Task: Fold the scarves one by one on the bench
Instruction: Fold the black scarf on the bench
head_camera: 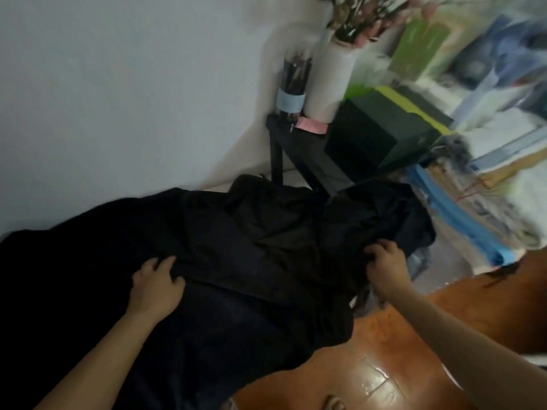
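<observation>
A large black scarf (pixel 260 232) lies spread and rumpled over the bench, which is covered in dark cloth (pixel 59 276). My left hand (pixel 157 285) grips a fold of the scarf near its middle, fingers curled into the fabric. My right hand (pixel 384 264) pinches the scarf's right end, where the cloth bunches up and hangs over the bench edge. The bench itself is hidden under the fabric.
A black side table (pixel 299 149) stands past the bench against the white wall, carrying a white vase with flowers (pixel 331 78), a jar of brushes (pixel 291 93) and a dark box (pixel 381 128). Stacked fabrics (pixel 488 187) fill the right. Reddish wooden floor (pixel 370 365) lies below.
</observation>
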`<state>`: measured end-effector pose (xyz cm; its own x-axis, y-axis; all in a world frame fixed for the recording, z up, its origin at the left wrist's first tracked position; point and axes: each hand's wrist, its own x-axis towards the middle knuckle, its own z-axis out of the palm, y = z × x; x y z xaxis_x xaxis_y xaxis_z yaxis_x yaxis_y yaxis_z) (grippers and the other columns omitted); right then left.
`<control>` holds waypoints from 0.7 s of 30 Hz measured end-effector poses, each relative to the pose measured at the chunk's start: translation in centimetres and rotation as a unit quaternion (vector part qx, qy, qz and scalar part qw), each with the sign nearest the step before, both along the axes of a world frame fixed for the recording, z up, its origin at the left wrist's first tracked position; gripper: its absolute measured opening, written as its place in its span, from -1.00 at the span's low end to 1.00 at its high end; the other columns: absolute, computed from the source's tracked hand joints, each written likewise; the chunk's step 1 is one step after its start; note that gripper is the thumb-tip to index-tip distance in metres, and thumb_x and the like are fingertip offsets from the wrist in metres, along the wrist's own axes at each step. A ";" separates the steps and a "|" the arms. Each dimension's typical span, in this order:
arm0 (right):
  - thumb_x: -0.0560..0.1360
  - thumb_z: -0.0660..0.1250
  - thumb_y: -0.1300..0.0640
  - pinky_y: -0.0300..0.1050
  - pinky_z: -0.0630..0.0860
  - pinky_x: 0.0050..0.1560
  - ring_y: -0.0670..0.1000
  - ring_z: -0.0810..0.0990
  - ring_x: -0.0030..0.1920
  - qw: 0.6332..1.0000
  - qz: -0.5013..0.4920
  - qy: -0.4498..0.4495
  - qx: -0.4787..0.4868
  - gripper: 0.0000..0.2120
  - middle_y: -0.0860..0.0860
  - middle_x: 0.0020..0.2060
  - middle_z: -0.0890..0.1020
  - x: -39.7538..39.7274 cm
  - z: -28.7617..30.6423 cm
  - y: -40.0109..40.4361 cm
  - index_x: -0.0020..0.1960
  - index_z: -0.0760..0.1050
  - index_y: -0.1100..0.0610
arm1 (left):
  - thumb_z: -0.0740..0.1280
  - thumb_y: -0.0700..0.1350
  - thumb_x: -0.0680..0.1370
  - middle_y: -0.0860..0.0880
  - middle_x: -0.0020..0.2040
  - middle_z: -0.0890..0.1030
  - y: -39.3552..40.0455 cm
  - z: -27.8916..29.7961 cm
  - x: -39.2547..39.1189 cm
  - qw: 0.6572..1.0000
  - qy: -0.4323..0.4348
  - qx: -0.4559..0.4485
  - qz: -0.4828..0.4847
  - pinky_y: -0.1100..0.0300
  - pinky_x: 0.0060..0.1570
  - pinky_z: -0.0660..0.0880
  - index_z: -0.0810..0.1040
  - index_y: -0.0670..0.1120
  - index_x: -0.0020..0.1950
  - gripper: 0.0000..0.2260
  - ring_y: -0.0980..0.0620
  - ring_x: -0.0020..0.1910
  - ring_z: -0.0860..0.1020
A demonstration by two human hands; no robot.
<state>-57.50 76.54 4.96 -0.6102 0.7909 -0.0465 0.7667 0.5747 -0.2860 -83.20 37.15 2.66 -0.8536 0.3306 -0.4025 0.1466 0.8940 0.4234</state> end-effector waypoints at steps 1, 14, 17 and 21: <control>0.45 0.31 0.32 0.21 0.43 0.29 0.42 0.47 0.21 0.999 -0.044 0.002 -0.007 -0.65 0.33 0.28 0.45 1.3 1.4 1.8 0.23 0.57 0.27 | 0.23 0.04 0.66 -0.13 0.57 0.21 1.9 0.3 2.7 0.999 -0.019 0.028 -0.014 -0.07 0.51 0.22 0.29 0.01 0.59 -0.52 -0.21 0.50 0.21; 0.53 0.26 -0.30 0.23 0.34 0.33 0.33 0.23 0.41 0.997 -0.062 0.040 -0.018 -0.23 0.26 0.44 0.19 1.9 1.1 15.7 0.58 0.10 0.03 | 0.23 0.02 0.69 0.15 0.27 0.49 15.4 5.5 27.9 0.974 -0.185 0.129 0.019 0.44 -0.01 0.38 0.50 0.12 0.35 -0.76 0.22 0.19 0.48; 0.55 0.29 -0.08 0.19 0.38 0.26 0.27 0.32 0.34 0.984 0.120 -0.106 0.075 -0.46 0.21 0.36 0.31 2.1 0.2 15.6 0.48 0.31 0.02 | 0.23 0.04 0.68 0.18 0.25 0.51 17.4 6.3 30.7 0.974 -0.184 0.128 0.027 0.42 -0.02 0.40 0.48 0.17 0.32 -0.78 0.26 0.13 0.50; 0.50 0.36 0.14 0.13 0.50 0.10 0.26 0.50 0.14 0.976 0.156 -0.037 0.145 -0.76 0.19 0.07 0.56 4.3 2.3 17.8 0.12 0.57 0.22 | 0.25 0.04 0.67 0.17 0.25 0.53 19.8 7.4 33.2 0.977 -0.166 0.133 0.006 0.33 0.17 0.44 0.49 0.19 0.30 -0.79 0.24 0.17 0.51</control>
<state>-53.22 94.37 7.23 -0.8272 0.5531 0.0988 0.5534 0.8325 -0.0274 -49.99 56.98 10.08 -0.6953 0.4514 -0.5592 -0.0490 0.7465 0.6635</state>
